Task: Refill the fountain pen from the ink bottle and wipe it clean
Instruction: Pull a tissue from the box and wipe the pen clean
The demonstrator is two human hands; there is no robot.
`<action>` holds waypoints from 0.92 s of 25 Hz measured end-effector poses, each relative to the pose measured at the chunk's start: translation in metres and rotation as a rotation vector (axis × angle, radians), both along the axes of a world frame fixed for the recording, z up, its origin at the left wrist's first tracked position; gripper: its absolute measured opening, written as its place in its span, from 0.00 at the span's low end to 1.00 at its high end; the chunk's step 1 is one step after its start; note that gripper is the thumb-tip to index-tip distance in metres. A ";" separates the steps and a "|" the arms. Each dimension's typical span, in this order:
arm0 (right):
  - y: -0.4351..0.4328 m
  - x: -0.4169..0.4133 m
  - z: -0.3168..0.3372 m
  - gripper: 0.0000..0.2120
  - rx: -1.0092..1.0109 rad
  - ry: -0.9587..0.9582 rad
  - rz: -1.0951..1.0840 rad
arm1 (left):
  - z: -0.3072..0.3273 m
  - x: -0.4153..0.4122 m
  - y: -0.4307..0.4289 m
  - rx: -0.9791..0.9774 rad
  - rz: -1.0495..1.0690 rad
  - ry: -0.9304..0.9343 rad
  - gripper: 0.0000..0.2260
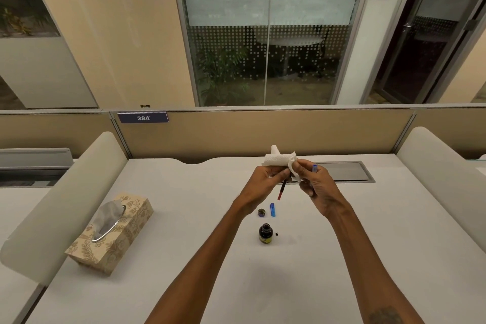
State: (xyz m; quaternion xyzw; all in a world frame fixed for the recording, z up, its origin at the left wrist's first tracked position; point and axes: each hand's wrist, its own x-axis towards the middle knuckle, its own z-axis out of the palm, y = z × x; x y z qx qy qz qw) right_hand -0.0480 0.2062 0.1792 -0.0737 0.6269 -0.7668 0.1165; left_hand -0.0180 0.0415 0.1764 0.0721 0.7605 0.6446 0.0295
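Left hand [264, 181]: raised, fingers curled, pinching crumpled white paper tissue [278, 159]. Right hand [319, 188]: raised just beside the left, fingers curled round slim blue plastic pen barrel [314, 167]. Both forearms: bare, extended forward, converging.

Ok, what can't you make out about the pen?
Head view:
Upper end of the thin pen part: wrapped in the paper towel between left hand and right hand.
The blue piece in the right hand: mostly covered by that hand.
Label and level of the ink bottle: too small, dark glass.
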 end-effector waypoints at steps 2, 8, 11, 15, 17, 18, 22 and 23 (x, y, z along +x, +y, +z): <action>-0.001 0.003 0.001 0.22 0.008 -0.013 -0.053 | -0.001 -0.001 0.000 -0.019 0.019 0.018 0.15; -0.013 0.004 0.000 0.12 -0.002 -0.032 -0.212 | -0.012 -0.008 0.005 -0.062 0.181 0.052 0.14; -0.016 0.006 0.002 0.04 0.018 0.031 -0.287 | -0.013 -0.009 0.006 -0.061 0.269 0.050 0.14; -0.021 0.008 -0.003 0.08 0.038 0.105 -0.357 | -0.011 -0.007 0.012 -0.048 0.346 0.053 0.15; -0.021 0.008 -0.007 0.11 0.071 0.119 -0.397 | -0.012 -0.005 0.014 -0.034 0.338 0.046 0.16; -0.021 0.007 -0.007 0.11 0.068 0.114 -0.415 | -0.014 -0.004 0.013 -0.021 0.327 0.042 0.15; -0.015 0.005 -0.004 0.10 -0.049 -0.001 -0.515 | -0.014 0.000 0.007 0.053 0.336 0.042 0.14; -0.014 0.003 -0.005 0.11 -0.072 -0.049 -0.516 | -0.014 0.000 0.006 0.075 0.351 0.042 0.14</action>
